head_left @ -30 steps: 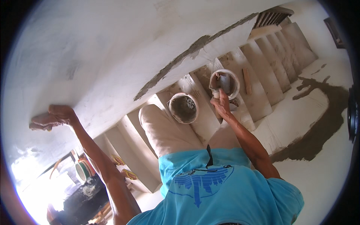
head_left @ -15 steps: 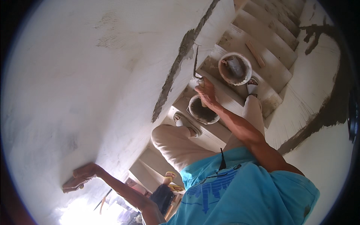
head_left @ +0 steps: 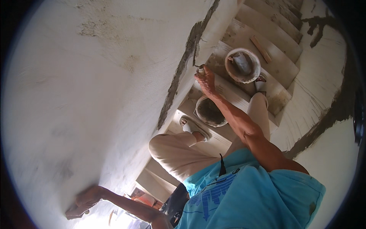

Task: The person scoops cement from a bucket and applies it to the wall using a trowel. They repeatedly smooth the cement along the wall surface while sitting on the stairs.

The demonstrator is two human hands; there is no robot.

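Plaster: pale, rough wall (head_left: 95, 95) filling the left of the view, with a dark grey band of wet mortar (head_left: 183, 65) running along its edge beside the stairs (head_left: 274, 45).
Right hand (head_left: 206, 80): grip closed around the handle of a trowel (head_left: 196, 57), held at the mortar band just where the wall meets the stairs.
Trowel axis: the thin dark blade runs up from the fist, its long axis roughly parallel to the mortar band, tip pointing up the stairs; its far end is too thin to make out.
Left hand (head_left: 82, 202): low on the wall, well apart from the mortar band, pressed flat against the plaster; whether its grip has hold of anything I cannot tell.
Near bucket (head_left: 209, 112): on a step just below the right hand, dark mix inside.
Far bucket (head_left: 243, 65): a step higher, further from the wall, grey lump inside.
Wooden strip (head_left: 261, 49): lying on the step above the far bucket.
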